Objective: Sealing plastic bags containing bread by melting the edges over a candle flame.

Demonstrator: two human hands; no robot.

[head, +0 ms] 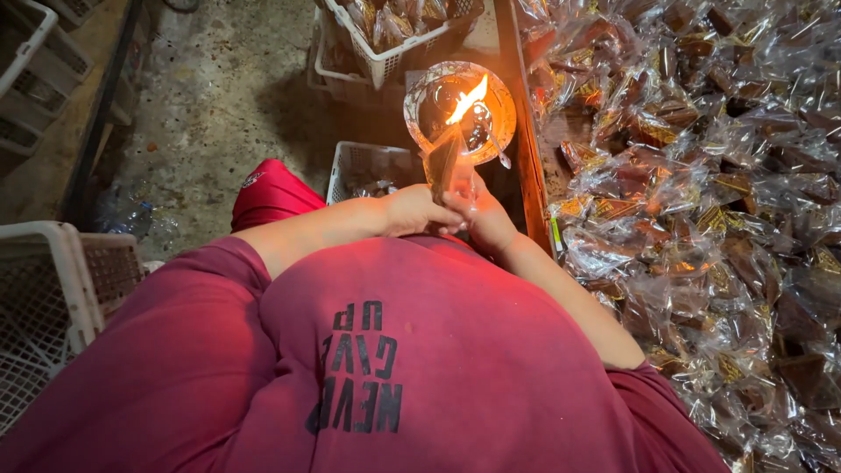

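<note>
Clear plastic packet (pixel 445 162), its long axis upright, is pinched between the fingers of both hands, left hand (pixel 412 210) and right hand (pixel 486 219) touching, its top just near the flame (pixel 467 99) beyond, left of the heaped surface (pixel 701 219).

Clear brown-filled packets (pixel 701 201) heaped at right; one packet (pixel 444 162) at flame.

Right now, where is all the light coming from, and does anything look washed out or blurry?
Head view: the flame is blown out white-yellow, casting orange on both hands and the small packet they hold; the clear wrappers on the right show glare; the floor stays dim; edges look slightly bent.
</note>
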